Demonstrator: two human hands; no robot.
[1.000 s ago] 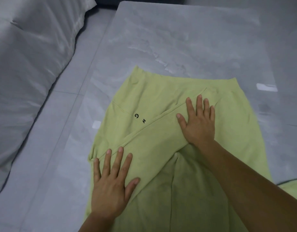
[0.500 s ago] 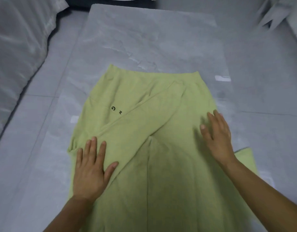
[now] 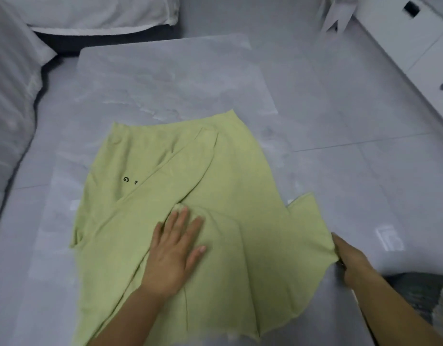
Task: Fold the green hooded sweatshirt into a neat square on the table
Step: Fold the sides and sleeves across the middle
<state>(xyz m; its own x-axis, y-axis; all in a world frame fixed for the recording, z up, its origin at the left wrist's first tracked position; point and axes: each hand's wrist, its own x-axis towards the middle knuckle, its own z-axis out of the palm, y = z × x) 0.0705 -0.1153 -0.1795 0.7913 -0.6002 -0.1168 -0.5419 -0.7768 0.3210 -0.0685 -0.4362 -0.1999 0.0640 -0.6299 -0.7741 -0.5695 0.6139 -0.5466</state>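
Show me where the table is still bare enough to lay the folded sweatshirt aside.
The far half of the table, beyond the sweatshirt hem, is bare. A narrower bare strip runs along the sweatshirt's left side. The near middle is crowded: the left hand lies flat on the cloth, and the right hand grips the right edge.

i see the sweatshirt (image 3: 230, 176) as soft matt green cloth, lightly creased, with small black printed letters (image 3: 130, 180) up-left of my left grip (image 3: 175, 248). the edge pinched in my right grip (image 3: 347, 255) looks raw. beneath it the desk (image 3: 165, 78) is smooth grey stone-look with a dull sheen.
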